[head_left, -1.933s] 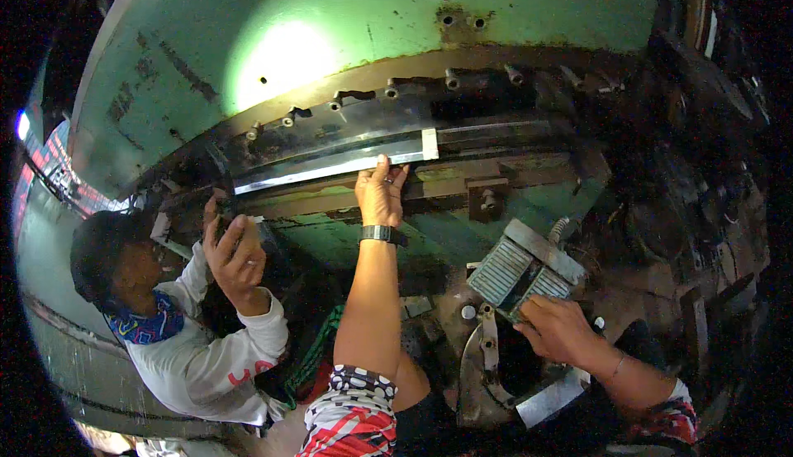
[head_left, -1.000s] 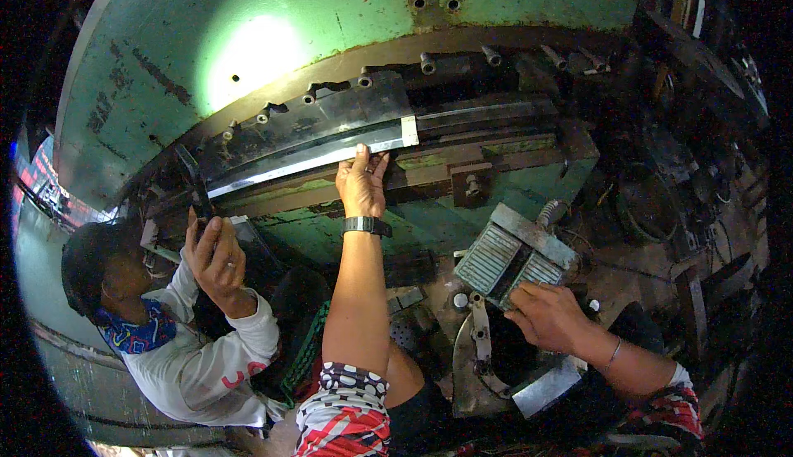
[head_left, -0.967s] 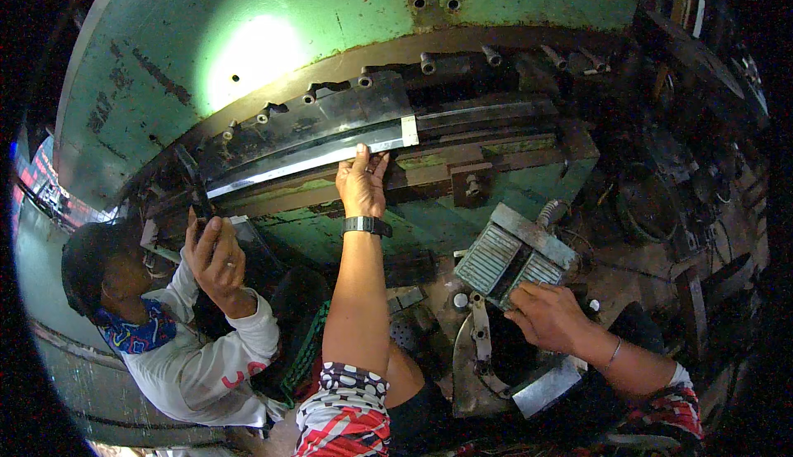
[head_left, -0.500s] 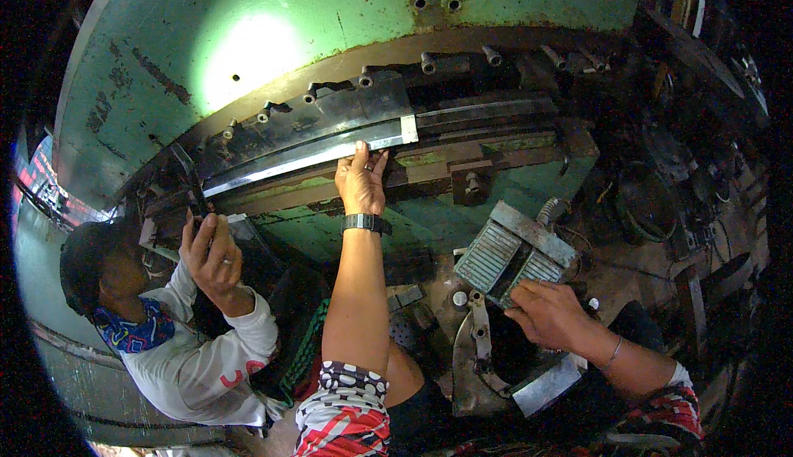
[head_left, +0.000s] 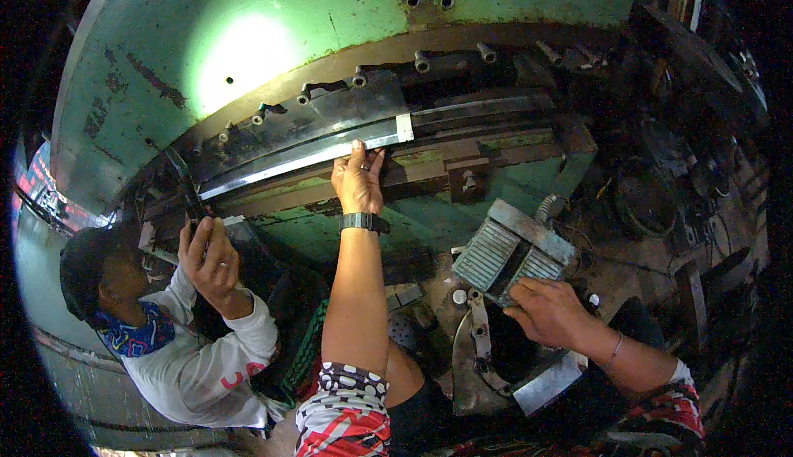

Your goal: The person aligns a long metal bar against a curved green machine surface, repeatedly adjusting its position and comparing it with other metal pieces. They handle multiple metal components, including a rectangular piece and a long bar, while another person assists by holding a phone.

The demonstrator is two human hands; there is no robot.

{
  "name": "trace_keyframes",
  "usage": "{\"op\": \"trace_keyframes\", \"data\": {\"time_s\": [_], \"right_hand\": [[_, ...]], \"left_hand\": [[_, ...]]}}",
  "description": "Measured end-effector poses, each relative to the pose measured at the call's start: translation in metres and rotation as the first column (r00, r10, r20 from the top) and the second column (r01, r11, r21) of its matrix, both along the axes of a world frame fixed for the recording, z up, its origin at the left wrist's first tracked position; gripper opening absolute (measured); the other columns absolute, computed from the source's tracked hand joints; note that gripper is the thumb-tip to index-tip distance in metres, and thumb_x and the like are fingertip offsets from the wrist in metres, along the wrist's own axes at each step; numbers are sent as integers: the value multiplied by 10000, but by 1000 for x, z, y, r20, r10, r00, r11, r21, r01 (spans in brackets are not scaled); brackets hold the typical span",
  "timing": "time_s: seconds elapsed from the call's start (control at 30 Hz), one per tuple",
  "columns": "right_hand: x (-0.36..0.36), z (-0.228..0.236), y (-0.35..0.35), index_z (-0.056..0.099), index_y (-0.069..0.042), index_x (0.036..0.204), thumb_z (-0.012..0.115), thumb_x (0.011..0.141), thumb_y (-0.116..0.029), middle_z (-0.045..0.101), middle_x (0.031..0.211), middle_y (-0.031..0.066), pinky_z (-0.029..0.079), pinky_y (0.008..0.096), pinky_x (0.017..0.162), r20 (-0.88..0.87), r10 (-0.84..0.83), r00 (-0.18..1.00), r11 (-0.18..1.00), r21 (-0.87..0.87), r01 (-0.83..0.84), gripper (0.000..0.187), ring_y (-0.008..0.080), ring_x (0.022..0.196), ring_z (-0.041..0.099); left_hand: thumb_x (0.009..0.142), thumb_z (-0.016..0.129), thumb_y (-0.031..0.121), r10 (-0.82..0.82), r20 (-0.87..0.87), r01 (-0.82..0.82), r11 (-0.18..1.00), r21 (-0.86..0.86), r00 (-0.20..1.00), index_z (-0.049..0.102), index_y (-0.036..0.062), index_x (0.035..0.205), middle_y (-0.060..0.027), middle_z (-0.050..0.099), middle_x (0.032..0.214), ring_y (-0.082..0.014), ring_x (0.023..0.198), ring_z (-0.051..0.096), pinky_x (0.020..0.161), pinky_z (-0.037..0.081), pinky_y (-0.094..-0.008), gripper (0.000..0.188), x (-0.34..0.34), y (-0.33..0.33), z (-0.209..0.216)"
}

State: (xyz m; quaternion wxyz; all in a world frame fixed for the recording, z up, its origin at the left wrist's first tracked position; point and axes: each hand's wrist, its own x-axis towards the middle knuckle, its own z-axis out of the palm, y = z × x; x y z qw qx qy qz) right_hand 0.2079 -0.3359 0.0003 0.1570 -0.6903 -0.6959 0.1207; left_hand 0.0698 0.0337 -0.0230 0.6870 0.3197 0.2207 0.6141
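Note:
A long, shiny metal strip (head_left: 297,162) lies along the bed of a green press machine (head_left: 330,11), under a row of bolts. My left hand (head_left: 357,180) pinches the strip's near edge toward its right end, thumb on top and fingers beneath. A pale squarish piece (head_left: 404,128) sits at that end of the strip. Lower right, a grey ribbed foot pedal (head_left: 489,254) rests tilted, its cable leaving at the back. My right hand (head_left: 545,312) is closed on the pedal's near edge; its fingertips are partly hidden.
At the left a co-worker in a white sleeve (head_left: 206,366) raises a hand (head_left: 211,263) near the strip's left end. Below the pedal are a curved metal part (head_left: 471,349) and a flat silvery plate (head_left: 548,384). Dark machine parts and cables crowd the right side.
The whole view has shifted slightly, so the machine appears a little farther left. Both my hands keep their holds on the strip and the pedal.

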Motion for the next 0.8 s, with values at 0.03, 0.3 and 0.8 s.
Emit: {"op": "trace_keyframes", "data": {"time_s": [0.03,0.3,0.8], "right_hand": [[0,0,0,593,-33,966,716,886,-223,616,909,143,539,463,716,1,4,1000,1000,1,-4,240,366,868,647],[2,3,0,579,-33,958,713,891,-230,615,893,154,533,482,710,0,-5,1000,999,-37,5,248,379,856,645],[4,-5,0,570,-42,931,714,894,-247,613,884,139,535,475,699,8,-10,1000,1000,-13,11,254,376,841,648]], "left_hand": [[927,762,164,2,-2,-2,1000,-2,1000,550,43,990,-97,659,894,-233,821,668,864,611,-456,252,1,-1,1],[930,750,134,-50,2,50,990,-133,999,557,36,926,-137,681,898,-270,858,693,868,617,-466,217,1,-5,12],[887,800,135,116,-225,-154,975,-163,967,548,2,838,-155,679,857,-305,785,744,731,663,-436,290,3,-14,29]]}}
